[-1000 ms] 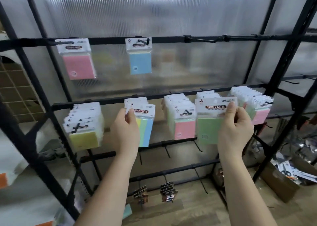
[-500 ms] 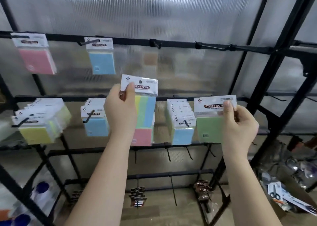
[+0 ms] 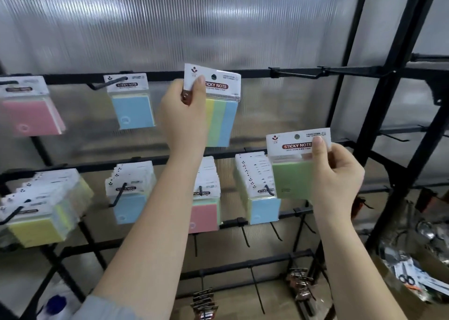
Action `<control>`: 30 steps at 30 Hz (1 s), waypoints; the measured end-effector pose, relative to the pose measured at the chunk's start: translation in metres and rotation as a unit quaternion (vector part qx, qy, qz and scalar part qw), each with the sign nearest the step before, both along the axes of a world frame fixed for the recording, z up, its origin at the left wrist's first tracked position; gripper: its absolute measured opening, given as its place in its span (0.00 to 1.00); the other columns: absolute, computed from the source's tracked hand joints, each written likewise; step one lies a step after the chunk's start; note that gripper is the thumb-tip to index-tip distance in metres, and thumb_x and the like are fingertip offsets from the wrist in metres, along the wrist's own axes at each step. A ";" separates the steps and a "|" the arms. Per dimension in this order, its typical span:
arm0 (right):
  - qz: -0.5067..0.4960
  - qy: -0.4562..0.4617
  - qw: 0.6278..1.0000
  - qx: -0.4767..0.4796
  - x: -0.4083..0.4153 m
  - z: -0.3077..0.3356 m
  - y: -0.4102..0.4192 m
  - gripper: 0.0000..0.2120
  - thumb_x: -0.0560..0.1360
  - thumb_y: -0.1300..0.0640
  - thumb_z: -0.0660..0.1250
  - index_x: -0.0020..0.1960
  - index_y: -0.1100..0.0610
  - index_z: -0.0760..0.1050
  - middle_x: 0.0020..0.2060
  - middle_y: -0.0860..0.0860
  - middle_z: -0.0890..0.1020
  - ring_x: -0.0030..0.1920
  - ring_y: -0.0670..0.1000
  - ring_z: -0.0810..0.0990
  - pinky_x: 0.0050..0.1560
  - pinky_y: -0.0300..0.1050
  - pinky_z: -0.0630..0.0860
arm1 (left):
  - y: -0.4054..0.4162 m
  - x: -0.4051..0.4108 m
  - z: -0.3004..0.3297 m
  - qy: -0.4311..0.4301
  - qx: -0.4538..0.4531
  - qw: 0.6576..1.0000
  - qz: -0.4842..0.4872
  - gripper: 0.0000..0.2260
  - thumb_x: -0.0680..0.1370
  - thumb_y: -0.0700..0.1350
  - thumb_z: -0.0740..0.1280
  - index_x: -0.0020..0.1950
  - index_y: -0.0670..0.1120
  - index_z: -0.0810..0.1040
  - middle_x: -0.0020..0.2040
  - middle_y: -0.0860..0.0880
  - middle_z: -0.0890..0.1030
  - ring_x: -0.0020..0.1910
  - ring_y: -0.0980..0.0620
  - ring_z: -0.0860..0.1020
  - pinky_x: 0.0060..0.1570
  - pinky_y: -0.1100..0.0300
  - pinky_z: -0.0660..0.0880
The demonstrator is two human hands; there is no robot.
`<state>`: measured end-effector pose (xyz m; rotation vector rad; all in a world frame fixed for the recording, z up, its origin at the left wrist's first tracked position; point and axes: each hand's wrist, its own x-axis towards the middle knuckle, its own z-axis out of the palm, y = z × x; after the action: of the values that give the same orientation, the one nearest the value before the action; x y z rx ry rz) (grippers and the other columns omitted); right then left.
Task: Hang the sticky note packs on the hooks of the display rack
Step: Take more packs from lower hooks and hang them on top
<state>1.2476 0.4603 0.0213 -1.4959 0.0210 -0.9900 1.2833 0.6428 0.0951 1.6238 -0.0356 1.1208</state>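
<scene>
Where the top rail of the black metal display rack [image 3: 359, 115] crosses mid-view, the left hand [image 3: 181, 120] pinches the white header card of a yellow-green-blue striped sticky note pack [image 3: 221, 115], raised level with that rail. Right hand [image 3: 336, 174]: fingers [image 3: 318, 147] curled round the header of a plain green sticky note pack [image 3: 291, 176], held lower, in front of the middle rail. Top rail, hung: one pink pack [image 3: 29, 115], one blue pack [image 3: 132, 108]; one bare black hook [image 3: 298, 73] to the right. Middle rail, hung: four full stacks, fronted yellow, blue, pink, blue. Lower right: cardboard box of scissors [image 3: 413, 280].
</scene>
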 end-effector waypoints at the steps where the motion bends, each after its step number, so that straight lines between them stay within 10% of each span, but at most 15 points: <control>1: -0.001 -0.002 1.000 0.006 0.002 0.001 0.002 0.21 0.79 0.53 0.64 0.37 0.70 0.72 0.29 0.56 0.70 0.31 0.45 0.65 0.31 0.36 0.61 | 0.000 0.003 0.001 -0.003 0.005 1.000 -0.004 0.18 0.79 0.48 0.64 0.31 0.50 0.63 0.26 0.56 0.65 0.25 0.63 0.66 0.27 0.69 0.61; 10: -0.017 -0.021 0.997 0.068 0.015 0.002 0.008 0.23 0.79 0.52 0.63 0.31 0.62 0.62 0.27 0.51 0.66 0.30 0.45 0.62 0.30 0.39 0.59 | 0.005 0.020 -0.003 -0.031 0.028 0.999 -0.027 0.17 0.78 0.49 0.66 0.38 0.35 0.73 0.29 0.51 0.69 0.30 0.55 0.64 0.30 0.60 0.60; 19: 0.050 -0.016 0.994 0.097 0.031 0.008 -0.008 0.17 0.74 0.49 0.69 0.29 0.52 0.73 0.27 0.46 0.75 0.33 0.50 0.71 0.36 0.49 0.69 | -0.004 0.038 -0.012 0.001 -0.005 1.000 0.020 0.17 0.78 0.49 0.65 0.32 0.44 0.67 0.26 0.54 0.64 0.25 0.58 0.62 0.26 0.65 0.57; 30: 0.086 -0.031 0.993 0.081 0.056 0.035 -0.027 0.09 0.74 0.56 0.70 0.35 0.51 0.77 0.25 0.39 0.78 0.28 0.37 0.73 0.32 0.30 0.69 | -0.001 0.116 -0.001 0.099 -0.146 0.984 -0.004 0.15 0.75 0.53 0.69 0.34 0.49 0.68 0.33 0.54 0.76 0.32 0.59 0.76 0.30 0.66 0.70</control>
<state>1.3032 0.4336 0.0564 -1.2956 -0.0689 -0.8736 1.3996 0.6421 0.0943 1.4598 0.2415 0.9065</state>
